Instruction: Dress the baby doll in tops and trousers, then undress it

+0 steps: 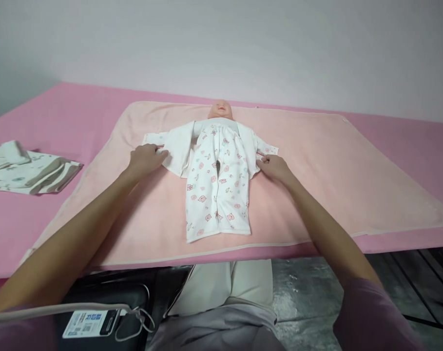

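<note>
A baby doll (221,109) lies on its back on a peach towel (316,161), dressed in printed white trousers (217,190) and an unfastened white jacket (177,144) spread out to both sides. My left hand (145,159) is closed on the jacket's left sleeve and front panel. My right hand (274,165) pinches the edge of the jacket's right sleeve by the doll's side. Both arms reach forward from the near edge of the bed.
The towel lies on a pink bed (60,112) against a pale wall. Folded printed baby clothes (27,168) sit at the left. Below the near edge are a dark case with a labelled cable (89,319) and a grey floor (309,292).
</note>
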Demonstrator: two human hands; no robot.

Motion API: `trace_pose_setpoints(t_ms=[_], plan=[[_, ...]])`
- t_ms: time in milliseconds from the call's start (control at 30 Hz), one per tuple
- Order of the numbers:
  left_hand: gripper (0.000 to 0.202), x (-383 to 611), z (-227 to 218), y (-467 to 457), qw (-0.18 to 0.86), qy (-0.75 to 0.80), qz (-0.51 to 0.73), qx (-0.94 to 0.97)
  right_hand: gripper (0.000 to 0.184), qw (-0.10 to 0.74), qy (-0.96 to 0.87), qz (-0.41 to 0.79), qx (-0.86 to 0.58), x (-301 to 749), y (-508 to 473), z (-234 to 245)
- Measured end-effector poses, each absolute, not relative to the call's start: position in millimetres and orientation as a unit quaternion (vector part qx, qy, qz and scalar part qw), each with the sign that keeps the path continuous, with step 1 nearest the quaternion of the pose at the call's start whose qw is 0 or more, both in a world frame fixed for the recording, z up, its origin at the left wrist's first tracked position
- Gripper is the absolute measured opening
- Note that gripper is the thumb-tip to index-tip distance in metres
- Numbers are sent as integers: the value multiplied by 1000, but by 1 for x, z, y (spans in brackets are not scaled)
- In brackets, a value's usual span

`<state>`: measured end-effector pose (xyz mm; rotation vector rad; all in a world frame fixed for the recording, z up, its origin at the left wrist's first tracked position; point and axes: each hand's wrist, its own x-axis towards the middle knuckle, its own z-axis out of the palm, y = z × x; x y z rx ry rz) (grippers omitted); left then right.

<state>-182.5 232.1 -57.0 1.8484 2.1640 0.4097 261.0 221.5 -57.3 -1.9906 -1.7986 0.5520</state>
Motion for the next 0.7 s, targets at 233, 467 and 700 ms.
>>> trace_pose_setpoints(t_ms=[233,467,700], plan=[[35,-88,-2,240,13,462,302,834,15,339,-858,20,-385,196,220,9],[48,-128,-70,186,26,509,304,805,33,303,-830,86,-461,233,179,-74],[28,-144,-60,183,128,577,188,784,38,305,-784,139,-522,223,187,-76]])
